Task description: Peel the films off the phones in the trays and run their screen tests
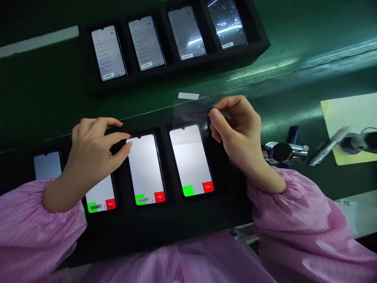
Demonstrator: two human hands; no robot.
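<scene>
My right hand [237, 125] pinches a clear plastic film [190, 114] between thumb and fingers, and the film's lower edge lies over the top of a phone [190, 161] in a black foam tray [165, 224]. A white tab [188, 95] sits at the film's far end. My left hand [94, 155] holds nothing visible, its fingertips at the top corner of the neighbouring phone [145, 169]. That hand covers most of a third phone [100, 195]. A fourth phone [47, 165] lies further left, partly hidden by my sleeve. The lit screens show green and red buttons.
A second black foam tray [179, 68] holds several phones beyond the first tray, on a green bench mat [294, 78]. To the right lie a chrome tool [282, 153], a silver pen [330, 146] and a yellow sheet [350, 129].
</scene>
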